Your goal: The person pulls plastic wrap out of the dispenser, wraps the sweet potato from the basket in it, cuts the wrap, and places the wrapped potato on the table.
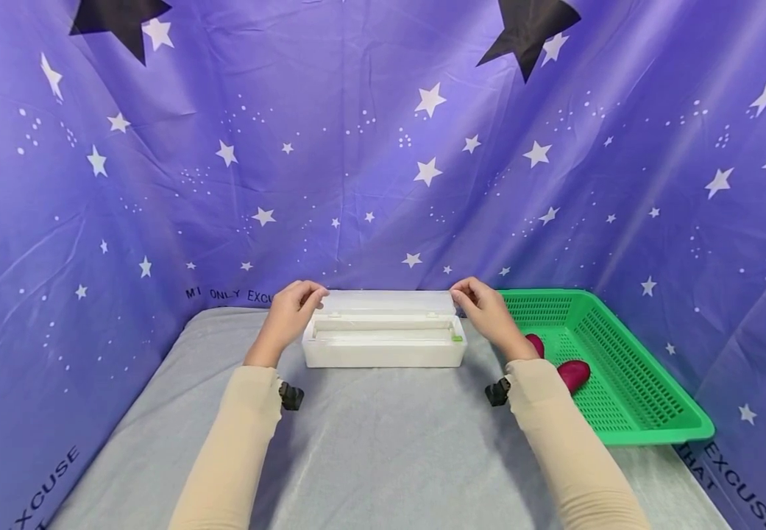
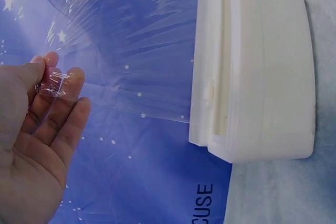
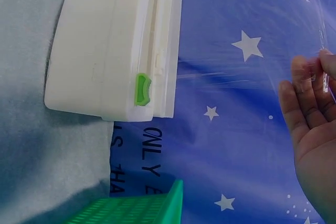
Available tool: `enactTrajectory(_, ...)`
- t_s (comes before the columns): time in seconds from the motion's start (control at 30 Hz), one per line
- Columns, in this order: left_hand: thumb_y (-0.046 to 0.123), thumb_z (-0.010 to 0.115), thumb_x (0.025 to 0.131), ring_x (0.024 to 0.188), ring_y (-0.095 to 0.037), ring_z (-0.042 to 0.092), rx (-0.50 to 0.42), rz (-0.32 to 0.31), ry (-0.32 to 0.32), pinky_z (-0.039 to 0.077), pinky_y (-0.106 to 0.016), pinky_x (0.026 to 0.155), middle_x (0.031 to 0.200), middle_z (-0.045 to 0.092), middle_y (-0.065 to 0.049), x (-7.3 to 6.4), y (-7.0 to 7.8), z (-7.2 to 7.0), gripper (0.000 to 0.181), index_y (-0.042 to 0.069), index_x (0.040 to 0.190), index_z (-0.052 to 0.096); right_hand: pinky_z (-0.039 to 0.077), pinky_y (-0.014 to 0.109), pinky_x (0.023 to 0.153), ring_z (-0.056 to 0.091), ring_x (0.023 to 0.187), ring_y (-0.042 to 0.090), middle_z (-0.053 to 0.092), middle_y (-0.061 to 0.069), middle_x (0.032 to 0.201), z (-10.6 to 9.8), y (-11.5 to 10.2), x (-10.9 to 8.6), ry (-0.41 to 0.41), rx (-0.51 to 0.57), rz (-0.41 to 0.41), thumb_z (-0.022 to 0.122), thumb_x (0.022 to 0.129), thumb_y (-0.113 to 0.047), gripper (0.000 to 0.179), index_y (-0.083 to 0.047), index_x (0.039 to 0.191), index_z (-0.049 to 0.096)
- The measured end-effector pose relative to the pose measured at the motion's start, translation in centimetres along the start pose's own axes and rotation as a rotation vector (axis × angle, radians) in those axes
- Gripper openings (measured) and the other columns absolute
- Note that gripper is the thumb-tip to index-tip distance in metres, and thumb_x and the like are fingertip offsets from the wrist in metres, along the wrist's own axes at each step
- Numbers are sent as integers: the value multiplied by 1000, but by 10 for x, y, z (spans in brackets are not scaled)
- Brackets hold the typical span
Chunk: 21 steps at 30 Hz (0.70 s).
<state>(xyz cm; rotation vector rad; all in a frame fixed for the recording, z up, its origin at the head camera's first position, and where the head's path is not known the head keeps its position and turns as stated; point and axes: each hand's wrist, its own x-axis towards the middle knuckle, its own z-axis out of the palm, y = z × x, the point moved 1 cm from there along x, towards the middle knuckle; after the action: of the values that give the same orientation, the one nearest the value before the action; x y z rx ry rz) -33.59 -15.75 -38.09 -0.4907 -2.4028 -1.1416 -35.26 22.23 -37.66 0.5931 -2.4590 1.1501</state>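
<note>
A white cling film dispenser (image 1: 384,355) stands on the grey cloth, its lid tilted up at the back. Clear cling film (image 2: 142,77) stretches out of it between both hands. My left hand (image 1: 292,313) pinches one corner of the film between thumb and fingers, bunched and shiny in the left wrist view. The other corner is pinched by my right hand (image 1: 485,313), which is partly cut off in the right wrist view. A small green slide cutter (image 3: 142,89) sits at the dispenser's right end.
To the right stands a green plastic basket (image 1: 647,375) with purple-red objects (image 1: 574,375) inside, partly behind the right forearm. A grey cloth (image 1: 383,449) covers the table. Purple star-printed curtain (image 1: 356,147) hangs close behind the dispenser and on both sides.
</note>
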Motion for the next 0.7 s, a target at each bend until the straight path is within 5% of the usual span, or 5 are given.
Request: enactTrajectory(0.7,27,57,104,80,-18,63,25,66,27,51,-36,68,90,62,-4,5,15,-11,23,9,104,72,44,26,61,57,73,24,63,6,85,-9,-9,0,52,-16,-57,58,104,-23,22,-3,109,66)
